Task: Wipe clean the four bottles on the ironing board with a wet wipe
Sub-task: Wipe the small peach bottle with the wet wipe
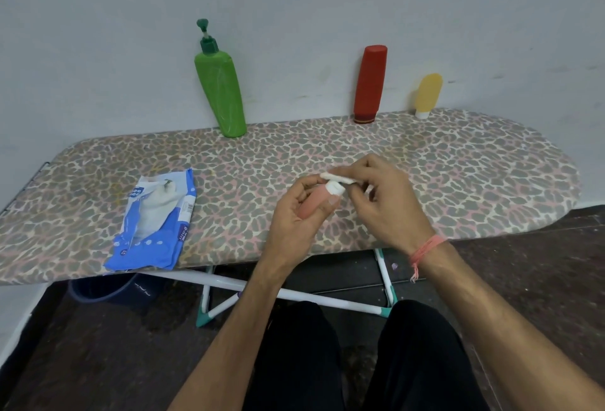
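The left hand (294, 211) is clamped on a small pink bottle (312, 202), held above the ironing board (425, 181) near its front edge. The right hand (383, 194) pinches the wipe (337, 177) against its white cap. Green (221, 90), red (370, 83) and yellow (428, 93) bottles stand along the back edge. Next, probably, comes turning the bottle to wipe its body.

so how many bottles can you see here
4: green pump bottle, red bottle and yellow bottle stand along the wall; a small pink bottle is held in the left hand.
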